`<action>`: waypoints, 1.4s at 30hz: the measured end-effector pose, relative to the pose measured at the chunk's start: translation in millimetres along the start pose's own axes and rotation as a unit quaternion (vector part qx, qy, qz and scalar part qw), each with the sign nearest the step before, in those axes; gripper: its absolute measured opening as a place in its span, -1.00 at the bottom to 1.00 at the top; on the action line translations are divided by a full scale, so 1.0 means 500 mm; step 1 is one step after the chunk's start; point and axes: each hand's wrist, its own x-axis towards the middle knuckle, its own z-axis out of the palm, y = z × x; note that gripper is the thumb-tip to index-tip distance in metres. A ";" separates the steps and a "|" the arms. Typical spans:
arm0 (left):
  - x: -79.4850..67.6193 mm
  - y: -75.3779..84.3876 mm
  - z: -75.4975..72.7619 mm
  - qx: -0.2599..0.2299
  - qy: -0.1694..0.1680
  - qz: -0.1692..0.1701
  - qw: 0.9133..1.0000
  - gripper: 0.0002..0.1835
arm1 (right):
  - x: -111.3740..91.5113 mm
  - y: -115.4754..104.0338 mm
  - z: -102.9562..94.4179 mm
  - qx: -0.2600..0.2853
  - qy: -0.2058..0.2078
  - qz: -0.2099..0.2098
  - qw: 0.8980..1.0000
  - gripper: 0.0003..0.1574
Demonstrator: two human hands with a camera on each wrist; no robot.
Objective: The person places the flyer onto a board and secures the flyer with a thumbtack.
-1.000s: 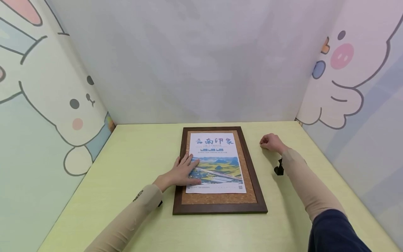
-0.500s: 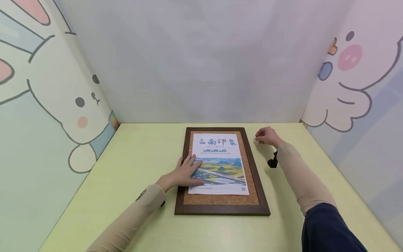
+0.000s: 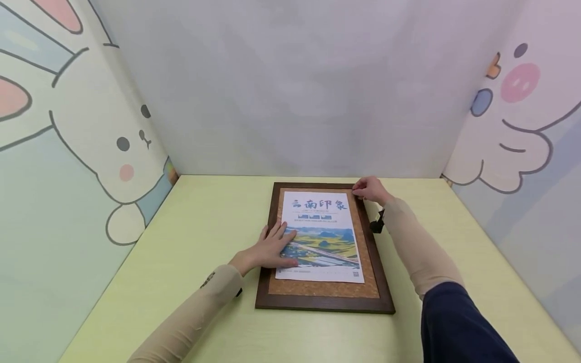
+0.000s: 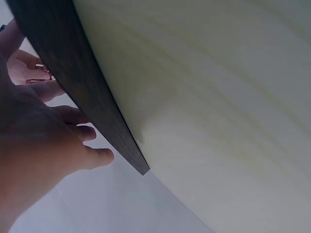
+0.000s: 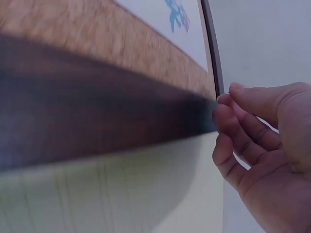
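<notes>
A white poster (image 3: 320,247) with blue Chinese lettering and a landscape picture lies on a corkboard (image 3: 322,289) with a dark wooden frame. My left hand (image 3: 269,249) rests with spread fingers over the frame's left side and the poster's left edge. At the board's top right corner is my right hand (image 3: 372,190), thumb and fingertips drawn together. In the right wrist view, that same hand (image 5: 272,160) pinches what looks like a small pin, mostly hidden by the fingers, right by the frame's corner (image 5: 204,114).
The board lies on a pale yellow-green table (image 3: 218,212). Behind it stands a plain grey-white back wall (image 3: 290,101). Side panels with a cartoon rabbit (image 3: 91,126) and a pig-nosed figure (image 3: 522,116) flank the table.
My right hand has moved left from the tabletop beside the board to its top right corner. My left hand stays on the poster's left edge. The head view has shifted slightly.
</notes>
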 end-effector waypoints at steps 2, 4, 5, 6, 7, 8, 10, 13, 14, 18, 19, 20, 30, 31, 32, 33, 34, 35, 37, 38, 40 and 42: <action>0.000 0.001 -0.001 0.001 -0.001 -0.001 1.000 -0.04 | 0.007 -0.012 0.008 0.007 -0.001 -0.006 1.000 -0.75; 0.001 0.001 -0.003 -0.001 0.001 -0.001 1.000 -0.04 | 0.014 -0.023 0.017 0.014 -0.001 -0.014 1.000 -0.75; 0.001 0.001 -0.003 -0.001 0.000 -0.003 1.000 -0.04 | 0.018 -0.027 0.021 0.017 -0.001 -0.019 1.000 -0.75; 0.002 0.001 -0.004 -0.002 0.001 -0.003 1.000 -0.04 | 0.022 -0.032 0.026 0.019 -0.001 -0.022 1.000 -0.75; 0.002 0.001 -0.004 -0.002 0.001 -0.004 1.000 -0.03 | 0.025 -0.036 0.030 0.022 0.001 -0.022 1.000 -0.76; 0.003 0.001 -0.003 -0.001 0.001 -0.004 1.000 -0.03 | 0.028 -0.039 0.035 0.024 0.003 -0.023 0.999 -0.76; 0.005 0.000 -0.002 0.000 0.001 -0.005 1.000 -0.02 | 0.033 -0.045 0.044 0.023 0.007 -0.022 0.999 -0.76; 0.007 -0.001 0.000 0.003 0.002 -0.005 1.000 -0.01 | 0.039 -0.052 0.055 0.019 0.014 -0.012 1.000 -0.77; 0.007 -0.001 0.000 0.003 0.002 -0.005 1.000 -0.01 | 0.040 -0.054 0.059 0.019 0.016 -0.009 1.000 -0.77; 0.008 0.000 0.000 0.008 -0.001 -0.008 1.000 -0.01 | 0.045 -0.062 0.073 0.022 0.016 0.001 1.000 -0.76; 0.007 0.001 0.000 0.008 -0.003 -0.008 1.000 -0.01 | 0.046 -0.064 0.076 0.025 0.015 0.003 1.000 -0.76; 0.007 0.002 -0.001 0.007 -0.002 -0.007 1.000 -0.01 | 0.047 -0.066 0.079 0.028 0.013 0.004 1.000 -0.76; 0.004 0.002 -0.002 -0.002 0.001 -0.001 1.000 -0.03 | 0.055 -0.099 0.113 0.048 0.025 0.013 0.998 -0.76; 0.004 0.001 -0.002 -0.002 0.000 -0.003 1.000 -0.03 | 0.057 -0.101 0.118 0.049 0.026 0.012 0.998 -0.77; 0.004 0.001 -0.003 -0.001 -0.001 -0.004 1.000 -0.03 | 0.059 -0.104 0.122 0.049 0.027 0.009 0.998 -0.77; 0.003 0.001 -0.003 -0.001 -0.002 -0.005 1.000 -0.03 | 0.061 -0.105 0.125 0.047 0.029 0.006 0.998 -0.78; 0.003 0.000 -0.003 0.000 -0.002 -0.005 1.000 -0.03 | 0.063 -0.107 0.129 0.045 0.031 0.004 0.998 -0.78; 0.003 0.000 -0.004 0.001 -0.003 -0.006 1.000 -0.03 | 0.064 -0.109 0.132 0.045 0.032 0.003 0.998 -0.78; 0.003 -0.001 -0.004 0.003 -0.005 -0.007 1.000 -0.02 | 0.066 -0.112 0.136 0.039 0.036 -0.003 0.999 -0.79; 0.003 -0.001 -0.004 0.002 -0.004 -0.006 1.000 -0.02 | 0.067 -0.114 0.138 0.038 0.039 -0.004 0.999 -0.80; 0.003 -0.001 -0.004 0.001 -0.004 -0.004 1.000 -0.02 | 0.068 -0.117 0.142 0.035 0.043 -0.008 0.998 -0.80; 0.002 -0.001 -0.004 -0.001 -0.004 -0.005 1.000 -0.02 | 0.068 -0.120 0.146 0.032 0.044 -0.013 0.998 -0.80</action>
